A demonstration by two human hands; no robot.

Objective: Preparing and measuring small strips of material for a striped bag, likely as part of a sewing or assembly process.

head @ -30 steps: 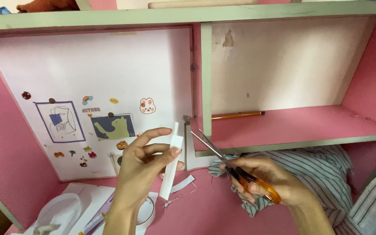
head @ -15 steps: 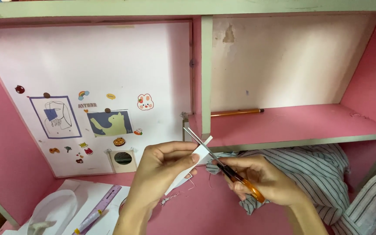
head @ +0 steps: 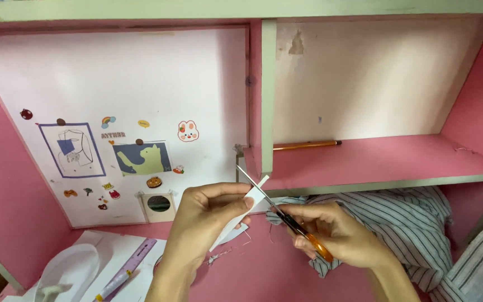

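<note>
My left hand pinches a narrow white paper strip and holds it slanted above the pink desk. My right hand grips orange-handled scissors. Their metal blades point up and left, with the strip's upper end between them near the green shelf divider. The lower part of the strip is hidden behind my left fingers.
A white board with stickers and small pictures leans at the back left. An orange pencil lies on the pink shelf. Striped cloth is bunched under the shelf. White papers, a purple pen and a clear plastic piece lie at lower left.
My left hand tilted the strip from upright to slanted and brought it to the scissors. The blades now sit across the strip's upper end. The view shifted slightly downward.
</note>
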